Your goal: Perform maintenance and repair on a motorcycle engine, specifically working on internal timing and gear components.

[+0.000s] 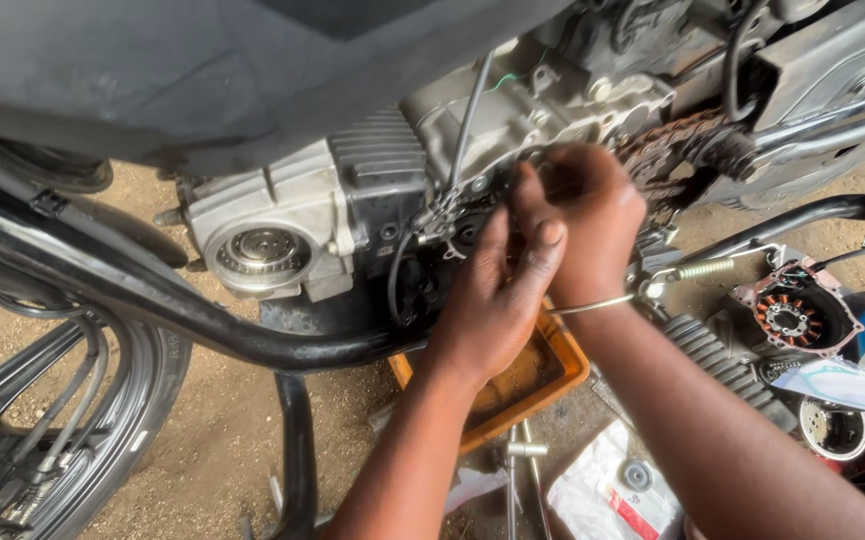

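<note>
A motorcycle engine hangs in its frame, silver and finned, with a round sprocket showing at its left end. My left hand reaches up to the open side of the crankcase, fingers bent, thumb raised beside the other hand. My right hand presses into the same opening by the drive chain, its fingers curled and hidden against the engine. A thin metal bangle circles my right wrist. Whether either hand holds a part is hidden.
An orange drain tray sits on the dirt under the engine. A black exhaust pipe crosses at the left above a spoked wheel. A stator cover, a plastic bag and a T-wrench lie at the right.
</note>
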